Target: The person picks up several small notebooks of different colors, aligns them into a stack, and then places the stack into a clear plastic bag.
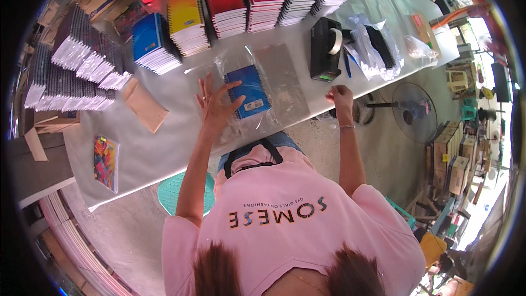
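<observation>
A blue spiral notebook (247,94) lies inside a clear plastic sleeve (233,61) on the table in front of me. My left hand (216,103) is over its left side with fingers spread, thumb and a fingertip touching the cover. Off to the right, past the table's front edge, my right hand (341,97) is raised with its fingers pinched together; what they hold, if anything, is too small to make out. Just beyond it stands a black tape dispenser (320,57) with a roll of tape (335,41). Flat clear sleeves (285,79) lie between notebook and dispenser.
Along the back stand stacks of blue (156,44), yellow (187,24), red (226,8), pink, green and purple notebooks. Wrapped notebook piles (82,71) fill the left. A brown envelope (145,105) and colourful packet (106,161) lie nearer. A fan (413,111) stands right of the table.
</observation>
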A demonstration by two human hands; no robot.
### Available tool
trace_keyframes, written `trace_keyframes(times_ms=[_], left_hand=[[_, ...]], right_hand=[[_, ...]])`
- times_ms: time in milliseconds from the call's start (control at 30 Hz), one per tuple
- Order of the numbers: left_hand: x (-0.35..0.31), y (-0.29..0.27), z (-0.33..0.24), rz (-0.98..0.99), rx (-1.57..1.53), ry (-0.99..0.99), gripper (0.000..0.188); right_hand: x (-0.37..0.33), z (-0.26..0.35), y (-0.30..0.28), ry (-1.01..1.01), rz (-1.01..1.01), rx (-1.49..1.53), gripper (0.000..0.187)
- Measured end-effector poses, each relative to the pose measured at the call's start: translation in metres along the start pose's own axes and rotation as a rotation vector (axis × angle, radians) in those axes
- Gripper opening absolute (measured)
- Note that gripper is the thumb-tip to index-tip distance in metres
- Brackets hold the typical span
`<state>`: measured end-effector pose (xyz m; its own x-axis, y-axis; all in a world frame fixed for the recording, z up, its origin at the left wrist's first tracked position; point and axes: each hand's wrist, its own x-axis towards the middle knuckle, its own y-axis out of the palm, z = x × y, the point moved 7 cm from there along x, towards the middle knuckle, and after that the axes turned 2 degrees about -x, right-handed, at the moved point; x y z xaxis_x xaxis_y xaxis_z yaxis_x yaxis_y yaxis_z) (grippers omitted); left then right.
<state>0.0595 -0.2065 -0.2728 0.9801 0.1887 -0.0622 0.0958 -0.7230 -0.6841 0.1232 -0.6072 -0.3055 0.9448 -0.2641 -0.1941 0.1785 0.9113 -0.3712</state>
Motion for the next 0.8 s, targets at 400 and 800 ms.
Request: trace_keyframes(times_ms=[400,800], left_hand=[[0.003,-0.005,-0.003,0.038,-0.006,0.007,0.050],[-0.039,0.043,-0.003,-0.112,0.146,0.005,0.058]], right_hand=[[-0.064,0.153,0.195,-0.540,0.778,-0.352,0.018],[-0.047,0.144,0.253,-0.392,1.094,-0.553,0.026]])
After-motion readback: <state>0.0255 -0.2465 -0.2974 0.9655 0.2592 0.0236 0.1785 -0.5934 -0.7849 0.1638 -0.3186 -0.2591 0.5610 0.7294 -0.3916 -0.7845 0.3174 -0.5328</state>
